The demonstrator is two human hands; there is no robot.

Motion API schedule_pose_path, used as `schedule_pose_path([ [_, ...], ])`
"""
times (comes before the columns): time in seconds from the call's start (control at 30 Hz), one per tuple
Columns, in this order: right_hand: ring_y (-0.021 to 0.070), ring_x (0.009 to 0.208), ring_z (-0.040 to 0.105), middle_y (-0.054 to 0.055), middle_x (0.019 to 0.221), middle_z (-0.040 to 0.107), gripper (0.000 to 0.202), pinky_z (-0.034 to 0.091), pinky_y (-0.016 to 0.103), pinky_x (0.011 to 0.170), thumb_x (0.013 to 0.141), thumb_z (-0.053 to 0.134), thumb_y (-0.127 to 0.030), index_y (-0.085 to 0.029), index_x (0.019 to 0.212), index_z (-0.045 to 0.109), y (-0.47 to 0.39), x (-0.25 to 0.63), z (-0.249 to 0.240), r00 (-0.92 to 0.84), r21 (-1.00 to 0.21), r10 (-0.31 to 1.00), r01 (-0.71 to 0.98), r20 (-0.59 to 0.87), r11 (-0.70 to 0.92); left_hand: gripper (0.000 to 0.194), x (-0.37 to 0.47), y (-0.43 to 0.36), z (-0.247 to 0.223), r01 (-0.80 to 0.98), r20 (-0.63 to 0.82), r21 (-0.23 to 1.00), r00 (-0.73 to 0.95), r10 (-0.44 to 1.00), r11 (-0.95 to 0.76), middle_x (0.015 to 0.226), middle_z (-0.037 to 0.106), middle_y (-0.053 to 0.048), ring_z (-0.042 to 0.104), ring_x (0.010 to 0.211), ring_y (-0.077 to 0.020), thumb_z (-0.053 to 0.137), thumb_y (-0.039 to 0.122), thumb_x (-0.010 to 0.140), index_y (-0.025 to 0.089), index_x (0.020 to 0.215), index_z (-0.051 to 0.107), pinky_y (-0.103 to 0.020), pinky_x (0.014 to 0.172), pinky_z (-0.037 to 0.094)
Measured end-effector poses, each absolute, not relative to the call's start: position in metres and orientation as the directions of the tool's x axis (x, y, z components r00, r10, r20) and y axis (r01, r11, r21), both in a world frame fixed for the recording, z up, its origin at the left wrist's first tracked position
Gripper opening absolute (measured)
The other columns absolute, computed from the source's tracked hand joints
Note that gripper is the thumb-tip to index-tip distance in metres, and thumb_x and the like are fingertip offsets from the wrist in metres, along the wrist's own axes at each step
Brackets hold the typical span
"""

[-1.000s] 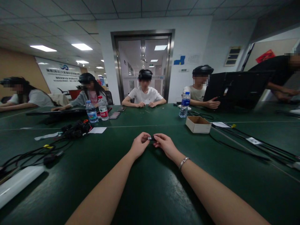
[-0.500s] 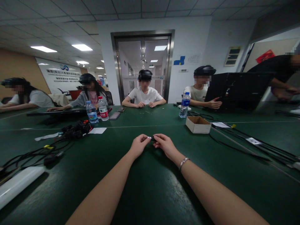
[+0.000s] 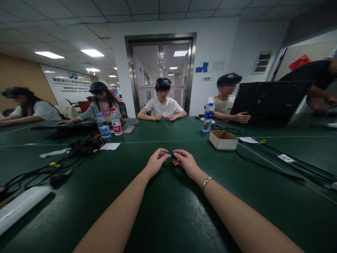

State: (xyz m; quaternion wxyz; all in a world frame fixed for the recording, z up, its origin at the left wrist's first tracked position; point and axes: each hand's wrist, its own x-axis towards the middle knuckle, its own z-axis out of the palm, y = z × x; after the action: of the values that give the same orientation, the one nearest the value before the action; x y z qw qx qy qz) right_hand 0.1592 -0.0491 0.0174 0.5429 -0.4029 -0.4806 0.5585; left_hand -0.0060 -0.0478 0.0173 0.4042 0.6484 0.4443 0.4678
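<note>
A small black object with a silvery metal end (image 3: pixel 172 155), perhaps a USB stick, is held just above the green table between my two hands. My right hand (image 3: pixel 186 162) is closed on its black part with thumb and fingertips. From the other side, my left hand (image 3: pixel 157 162) has its thumb and forefinger at the silvery end, in a loose pinch. Much of the object is hidden by the fingers. A silver bracelet (image 3: pixel 206 183) circles my right wrist.
An open cardboard box (image 3: pixel 223 142) and a water bottle (image 3: pixel 207 117) stand to the right, beside black cables (image 3: pixel 297 161). Leftward are two bottles (image 3: pixel 116 122), white paper (image 3: pixel 110 146), tangled black gear (image 3: pixel 85 147) and a white bar-shaped case (image 3: pixel 23 207). Several people sit around the table.
My left thumb and forefinger have parted slightly at the silvery end, and a little more of it shows. My right hand keeps its hold. Both hands stay in nearly the same place.
</note>
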Motion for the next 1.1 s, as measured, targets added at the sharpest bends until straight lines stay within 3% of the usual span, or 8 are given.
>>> schedule_pose_path([
  [0.17, 0.0101, 0.057, 0.061, 0.002, 0.069, 0.064, 0.026, 0.050, 0.021, 0.053, 0.069, 0.072, -0.024, -0.014, 0.092, 0.064, -0.0487, 0.1595, 0.0165, -0.087, -0.975, 0.993, -0.214, 0.073, 0.053, 0.023, -0.0066, -0.0474, 0.0173, 0.288, 0.234, 0.916, 0.180, 0.955, -0.279, 0.084, 0.060, -0.002, 0.056, 0.075, -0.0141, 0.049, 0.038, 0.082, 0.018, 0.088, 0.059, -0.027, 0.073, 0.045],
  [0.37, 0.0096, 0.058, 0.061, 0.001, 0.069, 0.064, 0.026, 0.051, 0.020, 0.054, 0.069, 0.071, -0.021, -0.014, 0.093, 0.064, -0.0487, 0.1607, 0.0159, -0.119, -0.978, 0.990, -0.203, 0.075, 0.050, 0.040, -0.0070, -0.0450, 0.0154, 0.479, 0.216, 0.843, 0.112, 0.970, -0.243, 0.076, 0.060, -0.005, 0.056, 0.076, -0.0179, 0.040, 0.050, 0.085, 0.017, 0.072, 0.061, -0.028, 0.071, 0.043],
  [0.5, 0.0098, 0.059, 0.061, 0.001, 0.068, 0.064, 0.026, 0.051, 0.020, 0.054, 0.069, 0.071, -0.020, -0.014, 0.093, 0.064, -0.0482, 0.1609, 0.0162, -0.129, -0.977, 0.988, -0.205, 0.081, 0.053, 0.044, -0.0055, -0.0454, 0.0156, 0.381, 0.174, 0.904, 0.086, 0.981, -0.194, 0.080, 0.062, -0.005, 0.058, 0.075, -0.0170, 0.035, 0.054, 0.086, 0.017, 0.078, 0.059, -0.028, 0.070, 0.044],
  [0.63, 0.0096, 0.058, 0.061, 0.001, 0.069, 0.064, 0.022, 0.051, 0.020, 0.054, 0.070, 0.069, -0.019, -0.014, 0.091, 0.064, -0.0484, 0.1606, 0.0177, -0.096, -0.965, 0.994, -0.262, 0.052, 0.025, 0.029, -0.0040, -0.0494, 0.0189, 0.284, 0.194, 0.933, 0.122, 0.973, -0.222, 0.090, 0.060, -0.003, 0.059, 0.075, -0.0145, 0.050, 0.046, 0.081, 0.019, 0.089, 0.056, -0.026, 0.070, 0.045],
  [0.77, 0.0096, 0.057, 0.061, 0.002, 0.070, 0.065, 0.021, 0.051, 0.021, 0.054, 0.069, 0.070, -0.019, -0.014, 0.089, 0.064, -0.0481, 0.1600, 0.0178, -0.077, -0.956, 0.996, -0.291, 0.049, 0.024, 0.019, -0.0040, -0.0510, 0.0198, 0.290, 0.232, 0.921, 0.128, 0.964, -0.260, 0.084, 0.059, -0.002, 0.057, 0.073, -0.0139, 0.055, 0.037, 0.077, 0.019, 0.085, 0.056, -0.025, 0.070, 0.045],
  [1.1, 0.0101, 0.059, 0.062, 0.002, 0.072, 0.065, 0.025, 0.050, 0.021, 0.054, 0.067, 0.072, -0.021, -0.015, 0.091, 0.064, -0.0476, 0.1615, 0.0158, -0.127, -0.967, 0.990, -0.255, 0.066, 0.032, 0.037, -0.0069, -0.0417, 0.0110, 0.363, 0.197, 0.902, 0.132, 0.971, -0.233, 0.079, 0.064, -0.003, 0.058, 0.073, -0.0150, 0.044, 0.052, 0.082, 0.018, 0.077, 0.059, -0.026, 0.069, 0.044],
])
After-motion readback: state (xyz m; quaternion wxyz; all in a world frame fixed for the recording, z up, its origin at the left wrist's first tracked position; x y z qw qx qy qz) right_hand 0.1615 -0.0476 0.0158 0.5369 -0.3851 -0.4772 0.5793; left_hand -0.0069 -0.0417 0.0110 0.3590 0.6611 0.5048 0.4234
